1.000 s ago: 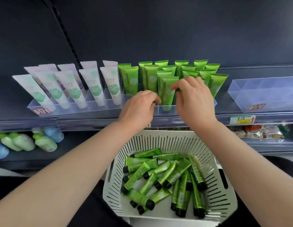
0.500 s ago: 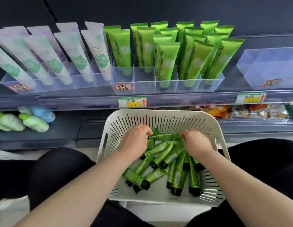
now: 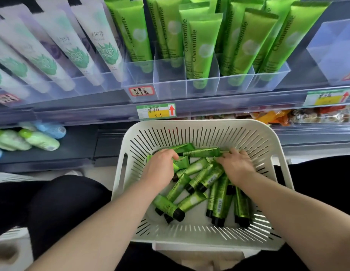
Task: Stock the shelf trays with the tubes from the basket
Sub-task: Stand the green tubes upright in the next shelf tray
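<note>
A white slotted basket (image 3: 191,133) rests on my lap and holds several green Chamomile tubes (image 3: 201,174) with black caps. Both hands are down inside it among the tubes. My left hand (image 3: 160,165) has its fingers curled round a green tube (image 3: 183,148) at the basket's far left. My right hand (image 3: 235,165) lies over the pile at the far right, its fingers closing on another green tube (image 3: 203,152). Above, a clear divided shelf tray (image 3: 170,85) holds several upright green tubes (image 3: 203,44).
White aloe tubes (image 3: 76,47) fill a clear tray to the left. A clear tray (image 3: 334,51) stands at the right of the shelf. Price tags (image 3: 156,111) hang on the shelf edge. Small bottles (image 3: 39,139) lie on the lower shelf at left, snack packets (image 3: 299,116) at right.
Both hands came down from the green tubes in the shelf tray into the basket and now grasp tubes there. The view has dropped closer to the basket.
</note>
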The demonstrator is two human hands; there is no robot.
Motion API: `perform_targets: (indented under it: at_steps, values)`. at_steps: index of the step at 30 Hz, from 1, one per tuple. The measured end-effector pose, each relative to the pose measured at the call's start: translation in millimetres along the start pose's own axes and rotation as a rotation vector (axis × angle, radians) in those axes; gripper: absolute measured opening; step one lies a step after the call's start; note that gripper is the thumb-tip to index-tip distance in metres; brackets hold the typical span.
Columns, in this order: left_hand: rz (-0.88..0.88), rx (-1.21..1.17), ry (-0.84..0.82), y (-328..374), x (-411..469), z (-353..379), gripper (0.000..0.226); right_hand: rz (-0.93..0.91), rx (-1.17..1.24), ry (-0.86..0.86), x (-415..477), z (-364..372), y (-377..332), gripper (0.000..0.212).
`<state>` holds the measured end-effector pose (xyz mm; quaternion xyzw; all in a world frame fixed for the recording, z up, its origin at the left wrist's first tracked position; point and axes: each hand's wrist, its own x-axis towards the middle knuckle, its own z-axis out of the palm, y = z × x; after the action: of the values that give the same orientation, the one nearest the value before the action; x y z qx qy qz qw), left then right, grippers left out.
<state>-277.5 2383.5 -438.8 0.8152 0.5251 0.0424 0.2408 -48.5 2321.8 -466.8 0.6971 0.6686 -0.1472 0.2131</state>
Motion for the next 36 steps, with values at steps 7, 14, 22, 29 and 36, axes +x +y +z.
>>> perform_targets:
  at_steps: [7,14,22,29,36]
  values:
    - [-0.078,0.023,-0.014,-24.0,-2.1,3.8,0.025,-0.025,0.085,0.023,-5.5,-21.4,-2.0,0.041]
    - [-0.06,0.087,-0.118,-31.1,-8.1,25.8,0.044,-0.111,0.415,0.166,-37.5,-47.1,-18.2,0.026]
    - [-0.108,-0.087,-0.247,-30.1,-8.0,30.3,0.041,-0.12,0.422,0.233,-49.8,-44.9,-27.5,0.021]
    - [-0.047,0.09,-0.374,-29.7,-10.3,32.9,0.041,-0.088,0.391,0.233,-49.6,-40.8,-31.5,0.02]
    - [0.155,0.432,-0.471,-16.0,-15.1,37.7,0.04,-0.09,0.394,0.257,-50.7,-40.5,-34.1,0.019]
